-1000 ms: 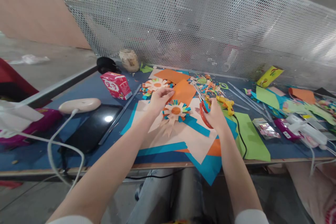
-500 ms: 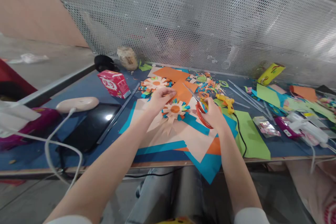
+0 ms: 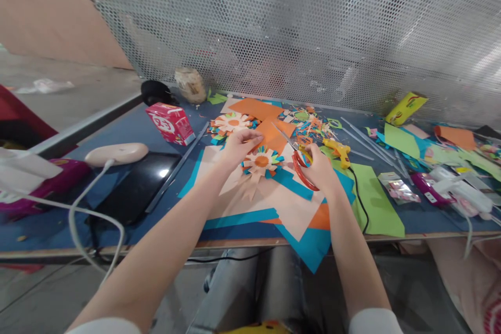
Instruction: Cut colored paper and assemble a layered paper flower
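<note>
- Change: a second ago the blades of my scissors (image 3: 303, 173) pointed just past the right edge of the orange paper sheet (image 3: 269, 134); they now slant leftward across it, towards my left grip (image 3: 238, 148). I judge that this lines the blades up with the sheet.
- Right grip (image 3: 319, 167): closed around the red scissor handles; whether the blades are parted, I cannot tell.
- Left grip: thumb and forefinger drawn close together at the sheet's left edge; whether they pinch it, I cannot tell.
- Position: the sheet lies between my two grips. One layered paper flower (image 3: 262, 162) sits just below the left grip's fingertips, and a yellow glue gun (image 3: 340, 152) lies right of the right grip.
</note>
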### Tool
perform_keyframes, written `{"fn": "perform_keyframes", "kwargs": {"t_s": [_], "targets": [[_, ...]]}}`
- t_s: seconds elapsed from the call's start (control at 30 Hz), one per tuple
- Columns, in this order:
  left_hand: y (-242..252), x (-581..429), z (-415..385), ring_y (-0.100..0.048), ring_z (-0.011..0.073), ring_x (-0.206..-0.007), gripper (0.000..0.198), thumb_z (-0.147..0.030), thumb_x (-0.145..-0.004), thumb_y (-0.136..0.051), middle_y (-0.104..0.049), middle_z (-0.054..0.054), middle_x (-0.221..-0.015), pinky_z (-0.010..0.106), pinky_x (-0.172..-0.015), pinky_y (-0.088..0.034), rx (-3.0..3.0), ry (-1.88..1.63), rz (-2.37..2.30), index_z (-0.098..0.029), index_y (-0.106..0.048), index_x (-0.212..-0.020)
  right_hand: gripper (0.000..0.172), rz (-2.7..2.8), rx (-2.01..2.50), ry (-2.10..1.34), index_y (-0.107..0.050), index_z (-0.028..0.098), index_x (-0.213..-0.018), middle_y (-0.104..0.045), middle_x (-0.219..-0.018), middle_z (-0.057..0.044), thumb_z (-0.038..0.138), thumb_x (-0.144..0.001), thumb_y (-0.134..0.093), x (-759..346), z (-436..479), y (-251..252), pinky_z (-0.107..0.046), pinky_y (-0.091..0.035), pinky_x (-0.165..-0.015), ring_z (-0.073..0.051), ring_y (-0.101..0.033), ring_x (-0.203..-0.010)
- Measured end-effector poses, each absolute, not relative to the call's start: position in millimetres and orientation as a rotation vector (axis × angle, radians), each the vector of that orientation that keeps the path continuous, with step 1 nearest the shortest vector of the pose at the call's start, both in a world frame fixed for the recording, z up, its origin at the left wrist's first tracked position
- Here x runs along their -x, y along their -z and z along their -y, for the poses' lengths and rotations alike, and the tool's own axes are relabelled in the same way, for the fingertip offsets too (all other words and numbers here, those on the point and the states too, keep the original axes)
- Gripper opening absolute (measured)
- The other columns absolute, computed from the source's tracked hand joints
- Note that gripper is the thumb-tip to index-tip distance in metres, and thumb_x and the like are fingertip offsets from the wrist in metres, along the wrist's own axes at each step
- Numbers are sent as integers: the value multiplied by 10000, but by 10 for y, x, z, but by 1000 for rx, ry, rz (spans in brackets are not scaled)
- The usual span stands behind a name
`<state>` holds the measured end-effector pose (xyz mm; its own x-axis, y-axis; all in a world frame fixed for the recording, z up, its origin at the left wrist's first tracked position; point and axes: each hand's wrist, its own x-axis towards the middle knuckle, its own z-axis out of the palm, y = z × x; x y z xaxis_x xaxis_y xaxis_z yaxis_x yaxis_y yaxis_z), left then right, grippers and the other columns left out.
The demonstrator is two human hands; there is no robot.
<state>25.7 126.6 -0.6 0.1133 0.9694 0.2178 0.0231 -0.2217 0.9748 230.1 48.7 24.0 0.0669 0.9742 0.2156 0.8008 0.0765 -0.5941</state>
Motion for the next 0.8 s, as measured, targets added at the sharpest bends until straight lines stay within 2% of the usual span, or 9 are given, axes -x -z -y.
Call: {"fn": "perform_keyframes", "kwargs": {"t_s": [0.5,0.67,0.8], "targets": [[-5,-263,-1264,-455,66,-447,387,-469,-562,-705,-577,-5,-609,215,-440,-376,-1436,-1258,-1055,-153,-612,-766,385,1751,1758,-334,-465,232,-777,-615,-719,-18,575,-650,-584,-2321,-538,-179,-257,-381,-540,-172,-552,-614],[-1,-265,-1257,-449,59,-439,376,-446,-547,-716,-580,-5,-626,207,-424,-365,-1387,-1279,-1041,-153,-605,-754,370,1651,1732,-330,-456,229,-757,-622,-711,-15,564,-662,-581,-2352,-594,-137,-248,-404,-555,-168,-575,-632],[40,-242,-1298,-420,54,-418,335,-420,-583,-675,-521,-34,-548,199,-412,-325,-1348,-1341,-1095,-148,-605,-766,433,1555,1940,-180,-472,212,-820,-634,-763,-59,598,-653,-577,-2420,-624,-147,-276,-417,-587,-208,-603,-691]]}}
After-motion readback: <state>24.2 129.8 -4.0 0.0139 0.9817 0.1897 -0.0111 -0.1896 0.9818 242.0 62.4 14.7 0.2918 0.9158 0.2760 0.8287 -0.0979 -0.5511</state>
